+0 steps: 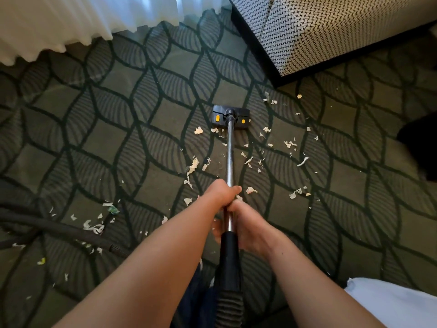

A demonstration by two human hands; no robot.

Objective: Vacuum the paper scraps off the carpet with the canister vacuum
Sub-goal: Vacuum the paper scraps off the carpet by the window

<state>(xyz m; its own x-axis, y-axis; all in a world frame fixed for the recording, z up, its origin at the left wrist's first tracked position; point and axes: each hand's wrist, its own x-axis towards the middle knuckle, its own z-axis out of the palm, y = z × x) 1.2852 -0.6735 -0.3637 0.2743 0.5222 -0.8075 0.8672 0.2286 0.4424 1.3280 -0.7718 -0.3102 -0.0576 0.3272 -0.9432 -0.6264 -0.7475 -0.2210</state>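
Observation:
Both my hands grip the vacuum's metal wand [229,152] in the middle of the view. My left hand [218,194] holds it higher up the tube, and my right hand [250,229] wraps it just above the black handle sleeve [229,252]. The black floor head [230,116] with two yellow tabs rests flat on the patterned carpet [123,129], ahead of me. White paper scraps [192,170] lie scattered on both sides of the wand, with more scraps [93,227] at the lower left. The canister itself is out of view.
A woven-pattern upholstered seat [331,31] with a dark base stands at the upper right. White curtains [59,24] hang at the upper left. The black vacuum hose [59,229] runs across the carpet at the left. A white fabric edge [390,301] shows at the lower right.

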